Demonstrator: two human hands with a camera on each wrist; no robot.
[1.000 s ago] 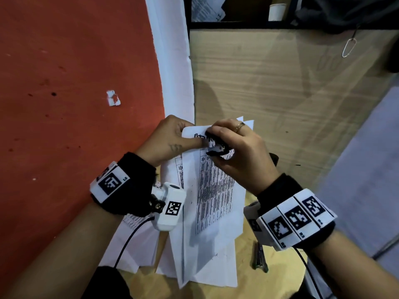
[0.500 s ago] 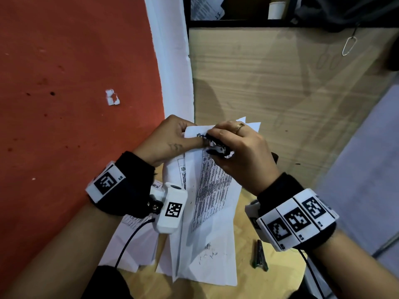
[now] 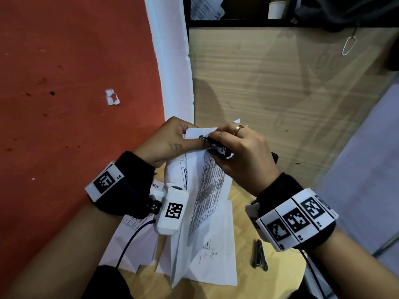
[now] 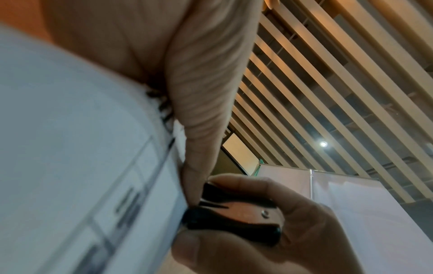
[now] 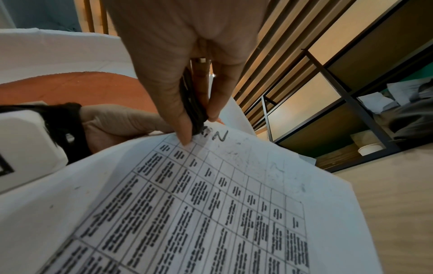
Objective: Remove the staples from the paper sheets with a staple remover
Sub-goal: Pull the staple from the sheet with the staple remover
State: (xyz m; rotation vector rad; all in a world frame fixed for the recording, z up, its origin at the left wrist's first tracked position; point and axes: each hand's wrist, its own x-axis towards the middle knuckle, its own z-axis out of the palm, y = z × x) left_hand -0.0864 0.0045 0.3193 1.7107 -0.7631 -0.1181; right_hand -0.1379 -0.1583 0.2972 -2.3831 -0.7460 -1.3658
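Note:
Printed paper sheets (image 3: 207, 190) with a table of text are lifted off the table at their top corner. My left hand (image 3: 170, 141) pinches that corner, thumb on top. My right hand (image 3: 235, 152) grips a black staple remover (image 3: 218, 147) and presses its tip to the top edge of the sheets beside my left thumb. In the left wrist view the remover (image 4: 236, 215) sits between my right thumb and fingers, against the paper (image 4: 82, 166). The right wrist view has the remover (image 5: 194, 109) squeezed over the sheet (image 5: 211, 204). The staple itself is hidden.
More sheets (image 3: 133, 244) lie under the held ones on a round wooden table (image 3: 248, 283). A dark metal tool (image 3: 260, 255) lies on the table at the right. A wooden panel (image 3: 280, 93) stands behind, a red floor (image 3: 64, 104) with a paper scrap (image 3: 112, 97) at left.
The held sheets have tilted and shifted slightly; the right hand has worked the staple remover a little along the top corner. Both hands keep their grips.

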